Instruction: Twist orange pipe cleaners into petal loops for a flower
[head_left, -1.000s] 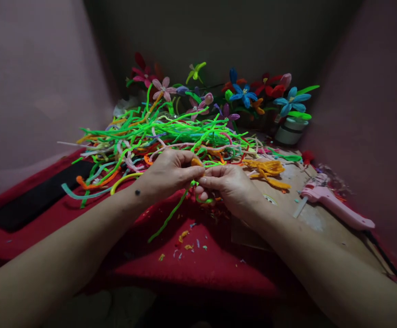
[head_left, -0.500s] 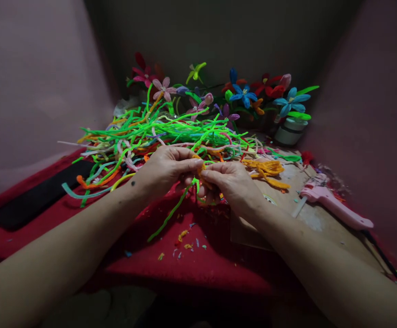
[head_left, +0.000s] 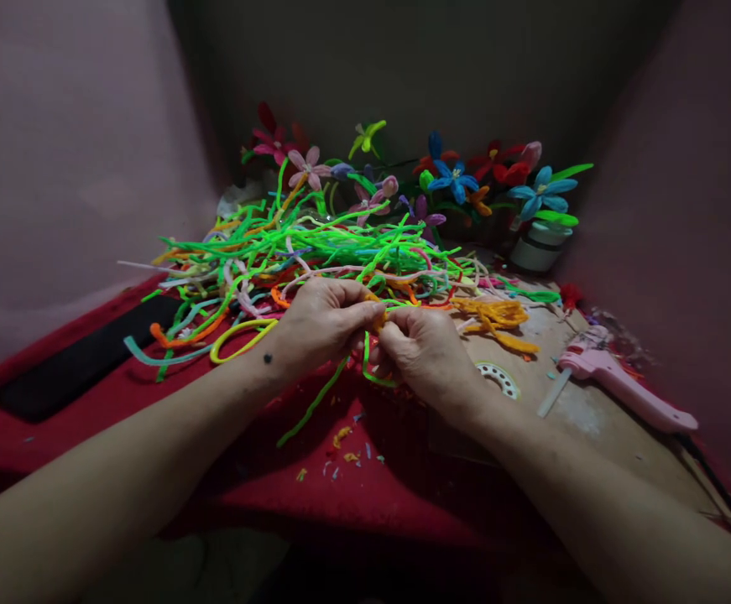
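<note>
My left hand [head_left: 333, 319] and my right hand [head_left: 425, 344] meet at the centre, above the front of the pile. Between the thumb and fingers of both is a small orange pipe cleaner piece [head_left: 378, 316], mostly covered by the fingertips. Green pipe cleaner ends [head_left: 318, 403] hang below my hands; whether they join the orange piece is hidden. Behind lies a heap of pipe cleaners [head_left: 340, 243], mostly bright green. A bundle of orange pipe cleaners [head_left: 491, 312] rests right of my right hand.
On cardboard [head_left: 604, 453] at right lie a pink glue gun [head_left: 623, 382] and a white ring with holes [head_left: 499, 380]. Pipe-cleaner flowers [head_left: 453, 180] and a jar [head_left: 538, 246] stand behind. A black flat object [head_left: 81, 361] is at left. Fuzzy scraps dot the red cloth [head_left: 340, 503].
My right hand has turned, its fingers curling more tightly against the orange piece. The white ring shows more fully now. The whole view has shifted slightly.
</note>
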Motion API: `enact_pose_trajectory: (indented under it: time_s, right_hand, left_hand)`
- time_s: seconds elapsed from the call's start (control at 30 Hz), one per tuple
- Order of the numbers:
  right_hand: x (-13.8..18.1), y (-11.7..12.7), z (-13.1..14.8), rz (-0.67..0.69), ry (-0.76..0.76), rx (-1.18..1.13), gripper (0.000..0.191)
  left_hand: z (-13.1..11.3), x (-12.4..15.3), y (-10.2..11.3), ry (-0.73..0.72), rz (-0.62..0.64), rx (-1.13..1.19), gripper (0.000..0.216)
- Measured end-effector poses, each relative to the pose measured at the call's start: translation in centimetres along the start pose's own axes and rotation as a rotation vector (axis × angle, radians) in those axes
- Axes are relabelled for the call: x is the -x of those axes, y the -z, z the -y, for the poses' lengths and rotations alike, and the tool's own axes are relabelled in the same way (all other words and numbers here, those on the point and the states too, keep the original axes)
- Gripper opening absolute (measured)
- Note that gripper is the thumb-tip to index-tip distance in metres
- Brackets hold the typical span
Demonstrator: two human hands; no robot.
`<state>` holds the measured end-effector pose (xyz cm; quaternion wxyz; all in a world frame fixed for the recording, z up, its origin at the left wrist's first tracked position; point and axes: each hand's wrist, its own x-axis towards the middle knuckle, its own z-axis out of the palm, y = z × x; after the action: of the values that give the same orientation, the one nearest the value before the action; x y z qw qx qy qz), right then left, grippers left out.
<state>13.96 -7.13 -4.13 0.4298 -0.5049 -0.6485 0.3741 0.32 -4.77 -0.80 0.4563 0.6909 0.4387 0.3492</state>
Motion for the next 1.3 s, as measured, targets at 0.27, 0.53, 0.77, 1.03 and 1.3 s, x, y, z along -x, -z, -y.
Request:
enact_pose_trajectory:
  time_s: [0.27, 0.53, 0.77, 1.03, 1.3]
  right_hand:
    - [-0.3, 0.0, 0.4, 0.113, -0.138, -0.309, 0.019]
    - [-0.6, 0.7, 0.4, 0.118, -0.18, -0.39, 0.018]
    - [-0.5, 0.5, 0.7, 0.103, -0.119, -0.277, 0.024]
    - [0.1, 0.1, 1.1, 0.067, -0.144, -0.29, 0.02]
    - [-0.3, 0.2, 0.4, 0.123, -0.226, -0.44, 0.022]
  left_hand:
    - [0.4, -0.4, 0.5, -0.023, 0.014, 0.064, 0.016]
    - [1.1, -0.7, 1.3, -0.045, 0.083, 0.108, 0.015]
    - [1.1, -0.8, 1.1, -0.011, 0.101, 0.183, 0.007]
    - [0.4, -0.7, 0.9, -0.157, -0.045, -0.235, 0.005]
    - [0.1, -0.5, 1.2, -0.07, 0.093, -0.124, 0.008]
